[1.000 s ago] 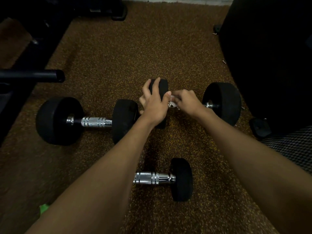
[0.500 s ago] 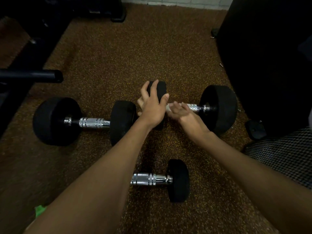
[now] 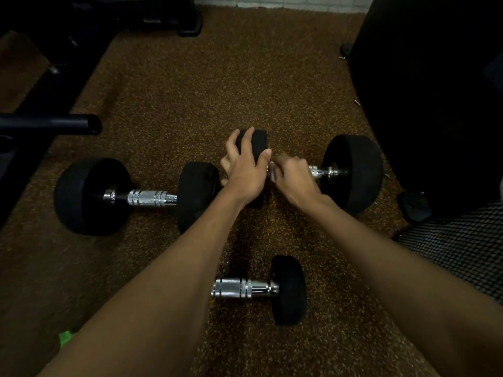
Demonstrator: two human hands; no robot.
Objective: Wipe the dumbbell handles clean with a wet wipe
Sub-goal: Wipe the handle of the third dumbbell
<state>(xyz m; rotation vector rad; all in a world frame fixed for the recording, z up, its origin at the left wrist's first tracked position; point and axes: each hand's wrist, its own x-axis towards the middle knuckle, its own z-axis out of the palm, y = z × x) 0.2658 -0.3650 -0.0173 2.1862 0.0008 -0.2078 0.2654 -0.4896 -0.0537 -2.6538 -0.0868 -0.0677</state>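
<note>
Three black dumbbells with chrome handles lie on the speckled brown floor. My left hand (image 3: 245,170) rests over the left head (image 3: 258,142) of the right dumbbell, fingers spread on it. My right hand (image 3: 292,176) is closed around that dumbbell's chrome handle (image 3: 322,171), with a sliver of white wet wipe (image 3: 272,174) showing at its left edge. The dumbbell's right head (image 3: 353,172) stands free. The left dumbbell (image 3: 151,197) lies untouched. A third dumbbell (image 3: 245,288) lies nearer me, its left end hidden under my left forearm.
A large black object (image 3: 435,91) fills the right side. A black bar end (image 3: 81,123) juts in from the left, with dark equipment behind it. A small green scrap (image 3: 66,339) lies at the lower left. Checked fabric (image 3: 462,240) shows at the right edge.
My right hand slid left along the handle toward my left hand, then back to grip over it with the wipe. My left hand stayed on the dumbbell head.
</note>
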